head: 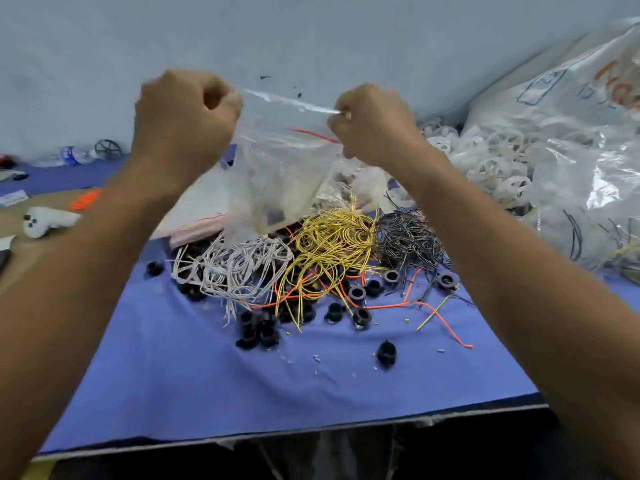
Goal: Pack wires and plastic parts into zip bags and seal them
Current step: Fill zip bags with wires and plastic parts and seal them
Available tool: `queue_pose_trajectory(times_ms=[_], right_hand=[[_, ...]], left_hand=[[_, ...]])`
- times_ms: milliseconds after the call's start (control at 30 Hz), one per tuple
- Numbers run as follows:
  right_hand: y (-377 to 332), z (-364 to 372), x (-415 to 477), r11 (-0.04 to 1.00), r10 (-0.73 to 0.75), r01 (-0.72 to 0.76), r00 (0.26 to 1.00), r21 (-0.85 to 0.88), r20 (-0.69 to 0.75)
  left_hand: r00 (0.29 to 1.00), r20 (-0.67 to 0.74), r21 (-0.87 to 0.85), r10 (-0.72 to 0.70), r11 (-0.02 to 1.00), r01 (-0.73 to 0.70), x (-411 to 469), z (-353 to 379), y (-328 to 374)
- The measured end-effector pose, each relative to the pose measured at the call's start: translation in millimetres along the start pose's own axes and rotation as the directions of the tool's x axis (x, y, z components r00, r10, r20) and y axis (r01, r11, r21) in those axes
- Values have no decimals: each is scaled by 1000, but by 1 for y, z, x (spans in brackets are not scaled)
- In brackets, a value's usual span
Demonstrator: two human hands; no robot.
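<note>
In the head view, a clear zip bag (277, 161) is held up above the wire pile (311, 258), its top edge pinched by the left hand (185, 123) and right hand (372, 124), both clamped. The contents could be spilled onto the blue cloth (242, 382) if either pinch is loosened before the strip is pressed closed.

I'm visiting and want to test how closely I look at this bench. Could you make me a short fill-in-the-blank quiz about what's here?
1. Both hands, left hand and right hand, hold up a clear ____ by its top edge.
2. The wire bundle in the middle of the pile is ____.
3. The cloth under the pile is ____.
4. The small ring-shaped plastic parts among the wires are ____.

Missing words: zip bag; yellow; blue; black
</note>
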State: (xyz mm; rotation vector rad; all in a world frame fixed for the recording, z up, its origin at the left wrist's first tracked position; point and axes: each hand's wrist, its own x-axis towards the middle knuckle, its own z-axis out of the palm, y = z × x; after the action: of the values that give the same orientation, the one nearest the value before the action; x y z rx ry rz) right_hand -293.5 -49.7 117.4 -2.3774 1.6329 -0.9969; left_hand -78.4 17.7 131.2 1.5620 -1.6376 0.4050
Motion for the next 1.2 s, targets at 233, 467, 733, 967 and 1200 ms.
queue_pose_trajectory(times_ms=[233, 467, 733, 967, 1200], right_hand=[[-23, 18, 39, 808, 42, -112, 990, 578, 134], [51, 28, -11, 830, -176, -117, 873, 545, 455], [134, 69, -56, 920, 135, 116, 803, -374, 581], [144, 44, -41, 945, 293, -316, 933, 85, 208], [141, 8, -38, 646, 405, -506, 862, 572, 305]], left_hand=[[987, 119, 133, 107, 983, -123, 40, -12, -9], [912, 397, 175, 106, 966, -188, -51, 26, -22], [798, 603, 48, 13, 997, -53, -87, 58, -22], [812, 582, 79, 24, 993, -86, -87, 54, -23], [807, 591, 68, 17, 995, -71, -90, 55, -21]])
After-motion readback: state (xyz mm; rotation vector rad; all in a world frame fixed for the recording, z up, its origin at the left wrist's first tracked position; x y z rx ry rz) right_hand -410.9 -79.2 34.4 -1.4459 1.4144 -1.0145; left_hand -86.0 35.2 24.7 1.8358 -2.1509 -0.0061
